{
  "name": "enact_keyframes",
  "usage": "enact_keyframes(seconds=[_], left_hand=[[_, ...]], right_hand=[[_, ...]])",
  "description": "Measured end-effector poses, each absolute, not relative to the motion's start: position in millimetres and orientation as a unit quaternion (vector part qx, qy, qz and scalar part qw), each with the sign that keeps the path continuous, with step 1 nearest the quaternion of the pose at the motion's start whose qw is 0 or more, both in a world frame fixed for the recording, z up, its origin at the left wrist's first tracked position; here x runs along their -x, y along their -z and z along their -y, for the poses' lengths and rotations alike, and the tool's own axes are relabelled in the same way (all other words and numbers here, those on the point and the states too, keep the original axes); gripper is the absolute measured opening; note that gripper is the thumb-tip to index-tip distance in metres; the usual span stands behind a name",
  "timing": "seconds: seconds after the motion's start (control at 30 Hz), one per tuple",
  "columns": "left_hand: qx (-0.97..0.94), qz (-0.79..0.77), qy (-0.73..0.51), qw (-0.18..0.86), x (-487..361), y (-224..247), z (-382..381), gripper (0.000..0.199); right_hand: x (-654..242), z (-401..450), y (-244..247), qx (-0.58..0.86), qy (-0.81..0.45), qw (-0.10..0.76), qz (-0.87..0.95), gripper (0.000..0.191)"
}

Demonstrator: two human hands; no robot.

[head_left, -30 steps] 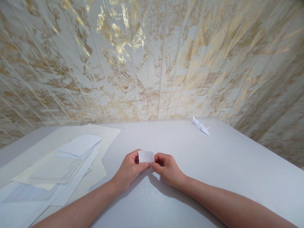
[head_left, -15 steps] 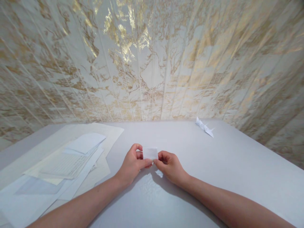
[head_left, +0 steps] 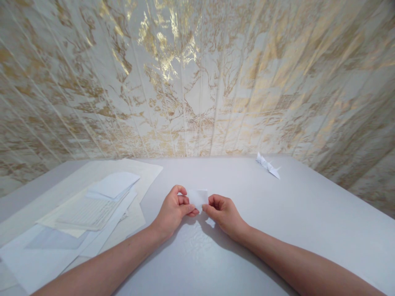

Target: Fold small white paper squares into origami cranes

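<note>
Between my two hands, a little above the table, is a small white rectangular piece of paper [head_left: 198, 198], its broad face toward me. My left hand [head_left: 174, 210] pinches its left side, thumb in front and fingers curled at the edge. On the other side, my right hand [head_left: 224, 214] grips the lower right corner between thumb and bent forefinger. The thumbs are slightly apart near the lower edge. Whether the paper is folded in layers I cannot tell.
Sheets of paper [head_left: 66, 257] lie in an overlapping pile at the left, one of them lined with writing [head_left: 92, 211]. Small folded white paper shapes [head_left: 268, 165] rest at the back right of the white table [head_left: 296, 213]. Behind it rises a gold-patterned wall [head_left: 197, 102].
My thumbs have moved apart along the paper's lower edge. The paper's face has tilted slightly, and the whole view has shifted a little.
</note>
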State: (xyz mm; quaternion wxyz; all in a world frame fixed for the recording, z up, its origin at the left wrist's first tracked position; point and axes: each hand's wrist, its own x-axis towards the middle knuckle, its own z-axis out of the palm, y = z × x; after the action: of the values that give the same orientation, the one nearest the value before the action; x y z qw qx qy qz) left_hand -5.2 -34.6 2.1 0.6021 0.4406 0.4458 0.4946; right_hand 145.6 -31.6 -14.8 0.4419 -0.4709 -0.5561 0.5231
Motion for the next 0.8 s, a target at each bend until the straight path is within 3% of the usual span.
enact_keyframes(seconds=[0.27,0.5,0.67,0.8], left_hand=[[-0.441,-0.443,-0.489,0.608,7.4,0.8,34.4,0.035],[-0.484,-0.441,-0.461,0.599,6.9,3.1,33.8,0.016],[-0.504,-0.425,-0.452,0.601,6.8,6.7,34.1,0.021],[-0.531,-0.415,-0.422,0.606,7.6,7.1,34.0,0.026]], right_hand=[[-146.6,30.2,16.7,0.474,-0.523,0.44,0.555,0.024],[-146.6,31.5,14.7,0.48,-0.516,0.421,0.571,0.023],[-145.6,32.6,12.5,0.473,-0.503,0.399,0.604,0.021],[-147.1,32.2,15.1,0.453,-0.503,0.431,0.597,0.023]])
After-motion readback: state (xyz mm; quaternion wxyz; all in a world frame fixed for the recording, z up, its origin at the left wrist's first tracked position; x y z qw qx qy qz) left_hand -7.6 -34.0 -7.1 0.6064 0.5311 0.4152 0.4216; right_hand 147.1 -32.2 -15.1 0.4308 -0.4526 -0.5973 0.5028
